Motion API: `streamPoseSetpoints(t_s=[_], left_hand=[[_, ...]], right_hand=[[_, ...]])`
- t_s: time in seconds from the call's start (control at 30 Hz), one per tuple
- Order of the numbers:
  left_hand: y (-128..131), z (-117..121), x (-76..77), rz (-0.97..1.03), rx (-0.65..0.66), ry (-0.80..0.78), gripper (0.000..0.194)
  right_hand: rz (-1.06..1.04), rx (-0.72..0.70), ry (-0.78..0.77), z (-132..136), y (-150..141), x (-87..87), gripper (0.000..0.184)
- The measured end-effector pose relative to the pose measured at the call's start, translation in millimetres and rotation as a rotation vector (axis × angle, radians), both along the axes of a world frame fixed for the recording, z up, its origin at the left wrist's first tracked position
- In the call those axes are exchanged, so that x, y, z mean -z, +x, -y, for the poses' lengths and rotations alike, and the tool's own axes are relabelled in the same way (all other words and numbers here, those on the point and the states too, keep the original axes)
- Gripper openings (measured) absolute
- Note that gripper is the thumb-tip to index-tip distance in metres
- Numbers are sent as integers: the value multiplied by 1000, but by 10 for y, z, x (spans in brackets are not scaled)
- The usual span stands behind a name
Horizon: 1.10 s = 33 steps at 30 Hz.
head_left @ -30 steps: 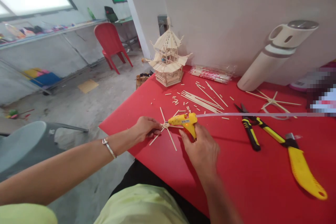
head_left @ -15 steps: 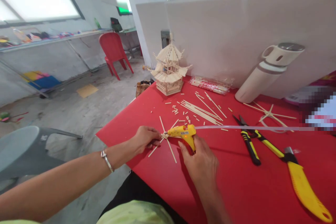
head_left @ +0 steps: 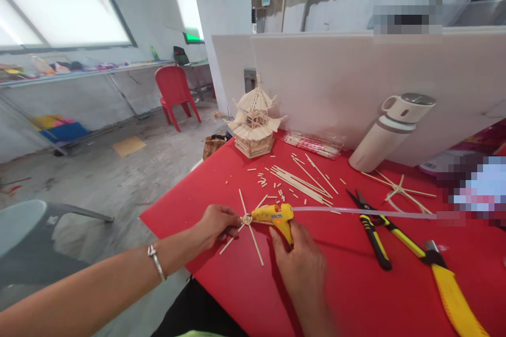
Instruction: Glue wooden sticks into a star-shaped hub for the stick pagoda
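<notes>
My right hand (head_left: 302, 260) is wrapped round the handle of a yellow glue gun (head_left: 272, 214), whose small orange light is lit. A long clear glue stick (head_left: 356, 211) runs out of its back to the right. The nozzle meets the hub of a star-shaped frame of thin wooden sticks (head_left: 253, 239) lying on the red table. From the left, my left hand (head_left: 218, 226) pinches the frame near its hub with closed fingertips. Loose sticks (head_left: 302, 183) and short cut pieces (head_left: 261, 179) lie behind the glue gun.
A wooden-stick pagoda model (head_left: 255, 126) stands at the table's back corner, beside packaged sticks (head_left: 314, 143). Rightward are a bottle with a cup top (head_left: 389, 131), another stick star (head_left: 399, 188), black-and-yellow pliers (head_left: 373, 234) and a yellow-handled tool (head_left: 454, 295). A grey stool (head_left: 35, 231) stands left.
My view has tilted up, so the scene sits lower in the picture. Both hands keep their hold, and the nozzle stays at the hub of the stick star.
</notes>
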<state>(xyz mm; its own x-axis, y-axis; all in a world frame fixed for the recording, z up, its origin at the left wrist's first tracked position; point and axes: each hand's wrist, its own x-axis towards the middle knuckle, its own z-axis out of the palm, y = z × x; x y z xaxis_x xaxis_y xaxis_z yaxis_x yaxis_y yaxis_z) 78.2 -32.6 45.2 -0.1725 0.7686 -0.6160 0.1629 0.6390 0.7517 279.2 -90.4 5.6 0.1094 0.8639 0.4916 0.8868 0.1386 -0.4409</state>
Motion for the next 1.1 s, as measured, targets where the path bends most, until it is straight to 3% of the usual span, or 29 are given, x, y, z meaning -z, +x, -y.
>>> streamPoseSetpoints(t_s=[0.17, 0.4, 0.7, 0.87, 0.97, 1.1], left_hand=[[-12, 34, -38, 26, -33, -42, 19], [-239, 80, 36, 74, -36, 8, 24], [-333, 79, 122, -11, 111, 109, 29], [-422, 72, 190, -22, 190, 166, 37], [-555, -89, 208, -54, 195, 319, 38], [-641, -683, 187, -303, 160, 680, 29]], right_hand=[[-34, 0, -40, 10, 4, -10, 55], [-52, 45, -35, -3, 25, 23, 58], [-107, 96, -163, -54, 98, 38, 57], [-159, 175, -156, -26, 221, 93, 65], [-205, 266, -151, 55, 321, 121, 71], [-273, 316, -206, 123, 437, 177, 76]])
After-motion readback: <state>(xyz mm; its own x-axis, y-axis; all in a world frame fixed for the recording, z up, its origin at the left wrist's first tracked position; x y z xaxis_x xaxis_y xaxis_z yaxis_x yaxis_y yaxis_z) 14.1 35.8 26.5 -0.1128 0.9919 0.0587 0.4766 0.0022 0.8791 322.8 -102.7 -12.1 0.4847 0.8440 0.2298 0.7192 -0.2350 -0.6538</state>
